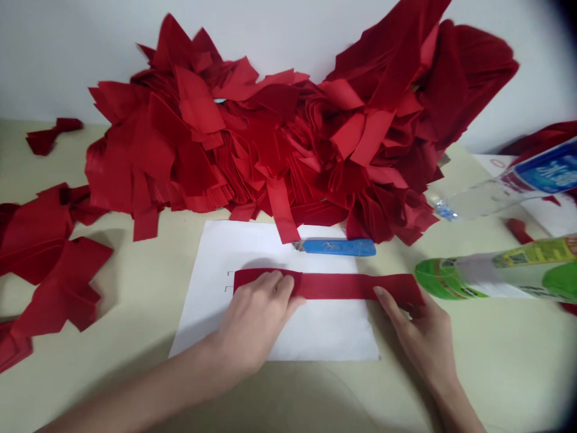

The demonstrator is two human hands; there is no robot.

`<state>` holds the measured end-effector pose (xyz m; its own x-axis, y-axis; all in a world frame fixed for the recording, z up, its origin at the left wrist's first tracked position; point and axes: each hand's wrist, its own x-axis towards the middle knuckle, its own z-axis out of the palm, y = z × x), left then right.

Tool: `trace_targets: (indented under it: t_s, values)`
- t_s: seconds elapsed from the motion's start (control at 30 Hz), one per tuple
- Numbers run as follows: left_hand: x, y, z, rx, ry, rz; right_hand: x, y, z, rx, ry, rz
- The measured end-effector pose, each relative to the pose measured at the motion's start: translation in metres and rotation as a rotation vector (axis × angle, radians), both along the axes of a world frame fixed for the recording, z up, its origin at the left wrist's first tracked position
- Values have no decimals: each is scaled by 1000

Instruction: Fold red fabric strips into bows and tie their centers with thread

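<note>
Strip (333,286): red, across the white paper (315,334).
Right hand (427,334): your thumb and fingers clamp its right end.
Left hand (252,316): your fingers bunch over its left end; I can't tell whether they pinch.
Knife (338,246): blue, just beyond.

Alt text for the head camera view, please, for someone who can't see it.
A right hand holds one end of a long red strip while the left hand rests on it over a white sheet. Just beyond lies a blue cutter, before a heap of red pieces; a blue-labelled bottle is at the right.
</note>
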<state>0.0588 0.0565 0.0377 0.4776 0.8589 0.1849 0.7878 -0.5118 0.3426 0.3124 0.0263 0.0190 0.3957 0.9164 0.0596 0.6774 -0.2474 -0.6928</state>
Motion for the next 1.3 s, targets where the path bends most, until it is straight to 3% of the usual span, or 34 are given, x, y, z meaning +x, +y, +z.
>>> trace_targets:
  t_s: [0.1, 0.27, 0.4, 0.57, 0.97, 1.3]
  values:
    - [-5, -15, 4, 150, 97, -74, 0, 1, 0, -3, 3, -1]
    - [-20, -30, 9, 343, 221, -88, 0, 1, -2, -9, 32, -3]
    - [-23, -31, 1, 331, 280, -60, 2, 1, -3, -26, 30, 0]
    - [-30, -25, -10, 332, 260, -120, 1, 1, -2, -47, 27, -15]
    - [-45, -20, -15, 388, 73, -190, 2, 3, -2, -26, 29, -2]
    - [-48, -21, -15, 363, 65, -187, 3, 3, -3, -12, 41, 0]
